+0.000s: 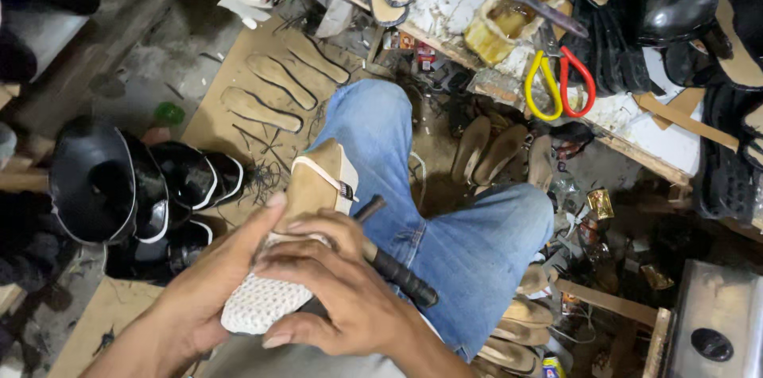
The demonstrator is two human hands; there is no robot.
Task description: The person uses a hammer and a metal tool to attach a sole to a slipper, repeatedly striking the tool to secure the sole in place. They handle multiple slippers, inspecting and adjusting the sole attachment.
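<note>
A tan shoe [311,186] with a white knitted toe and a white edge strip lies upside-leaning on my lap, over my jeans [445,227]. My left hand [208,283] cups it from below and the left, thumb along its side. My right hand [342,283] lies across the white knitted part, fingers curled over it. A dark hammer [397,267] with a black handle sits under my right hand, its head poking out beside the shoe; whether the hand grips it I cannot tell.
Black boots [135,195] stand at left beside cardboard [238,84] with sole outlines. A cluttered workbench [636,131] at upper right carries yellow-and-red scissors [556,84], a glue tin [501,24] and black soles. Tan soles [493,151] lie on the floor.
</note>
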